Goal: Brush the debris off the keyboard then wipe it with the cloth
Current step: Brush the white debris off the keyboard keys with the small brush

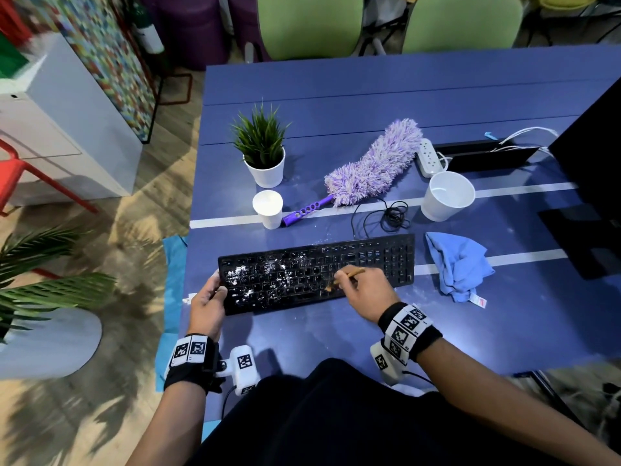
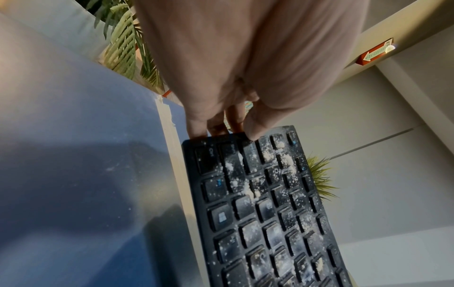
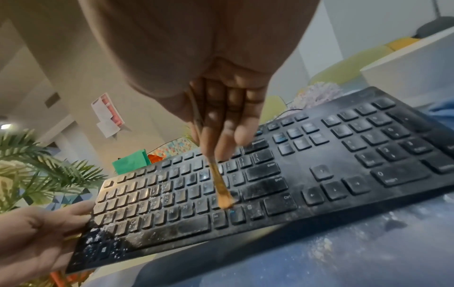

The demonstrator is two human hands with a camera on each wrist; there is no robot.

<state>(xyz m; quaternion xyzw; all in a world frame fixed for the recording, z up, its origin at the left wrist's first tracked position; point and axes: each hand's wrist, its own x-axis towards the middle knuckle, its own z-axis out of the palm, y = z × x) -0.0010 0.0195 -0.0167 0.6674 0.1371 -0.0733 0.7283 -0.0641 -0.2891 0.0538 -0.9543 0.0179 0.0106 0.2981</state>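
Black, stiff keyboard (image 1: 316, 272) is gripped at its left end by left hand (image 1: 206, 306); brush (image 1: 346, 277) is pinched in right hand (image 1: 364, 290).

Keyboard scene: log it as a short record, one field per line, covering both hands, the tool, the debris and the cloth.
keyboard: black keyboard on the blue table, left end lifted off the surface
left hand: left hand grips the keyboard's left end
right hand: right hand pinches a small brush, bristles on the keys near the middle
debris: white powder mostly on the left half; right half looks largely brushed
cloth: blue cloth crumpled right of the keyboard, untouched
stage: brushing under way, wiping not yet begun
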